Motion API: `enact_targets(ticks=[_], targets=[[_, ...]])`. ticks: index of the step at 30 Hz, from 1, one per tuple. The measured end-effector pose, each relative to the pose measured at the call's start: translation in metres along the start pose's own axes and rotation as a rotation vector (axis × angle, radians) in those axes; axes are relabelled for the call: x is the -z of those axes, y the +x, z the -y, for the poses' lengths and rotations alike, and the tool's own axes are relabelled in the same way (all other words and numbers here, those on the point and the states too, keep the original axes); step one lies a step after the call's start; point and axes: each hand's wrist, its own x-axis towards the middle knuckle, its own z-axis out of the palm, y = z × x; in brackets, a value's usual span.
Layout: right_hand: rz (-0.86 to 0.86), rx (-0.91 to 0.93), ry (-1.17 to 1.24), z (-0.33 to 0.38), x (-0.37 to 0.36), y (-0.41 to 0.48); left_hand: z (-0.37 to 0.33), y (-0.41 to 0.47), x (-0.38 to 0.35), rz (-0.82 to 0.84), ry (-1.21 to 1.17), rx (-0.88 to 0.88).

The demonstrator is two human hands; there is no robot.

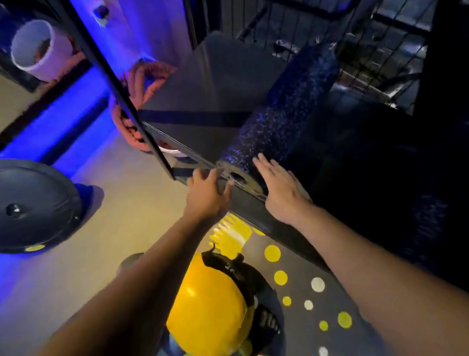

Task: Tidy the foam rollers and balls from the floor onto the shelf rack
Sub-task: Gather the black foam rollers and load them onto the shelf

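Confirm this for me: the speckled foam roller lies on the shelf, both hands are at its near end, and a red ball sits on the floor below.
One detail is off: the ball on the floor is yellow, not red, as the head view shows. The rest holds: the speckled foam roller lies on the shelf, with the left hand and right hand at its near end.

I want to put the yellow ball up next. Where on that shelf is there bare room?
The shelf is bare left of the foam roller, from its front edge back to the pink rope at the rear corner. The right side is crowded: the roller lies along it, with the left hand and right hand at its near end. The yellow ball is on the floor.
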Motion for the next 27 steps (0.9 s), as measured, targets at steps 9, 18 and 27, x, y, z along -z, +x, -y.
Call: enact_targets(ticks=[9,18,27], targets=[[-0.161,-0.387,0.225,-0.055,-0.051,-0.084,-0.043,0.065,-0.044,-0.027,-0.299,0.083],[-0.496,-0.416,0.266,-0.132,-0.01,-0.128,-0.11,-0.03,-0.138,0.423,-0.235,-0.28],[-0.425,-0.499,0.044,-0.16,-0.028,-0.144,-0.122,-0.048,-0.175,0.614,-0.572,-0.067]])
